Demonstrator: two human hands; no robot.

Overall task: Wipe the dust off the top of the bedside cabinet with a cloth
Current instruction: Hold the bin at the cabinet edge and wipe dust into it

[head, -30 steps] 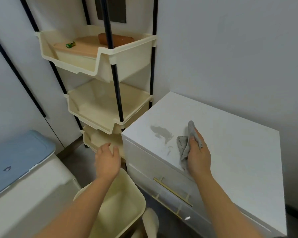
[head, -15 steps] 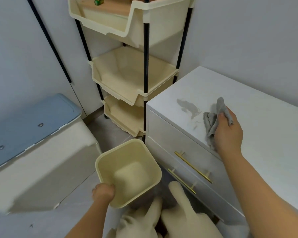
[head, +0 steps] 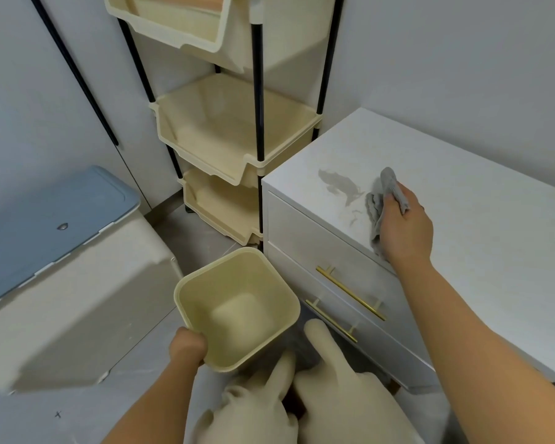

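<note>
Head view: your right hand (head: 404,225) pinches the soft, light grey cloth (head: 378,200), bunched, on the bedside cabinet (head: 481,225) top. Flatten it under your palm w/ light pressure. Left hand (head: 188,346) grips the cream bin (head: 237,306) rim.

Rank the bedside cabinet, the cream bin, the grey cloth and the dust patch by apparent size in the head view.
1. bedside cabinet
2. cream bin, though it sits nearer the camera
3. and 4. grey cloth and dust patch: too alike to rank, the cloth being partly hidden under the right hand.

pale grey walls (head: 446,52), grey floor (head: 161,357), cream tiered rack (head: 234,136) in the corner
</note>
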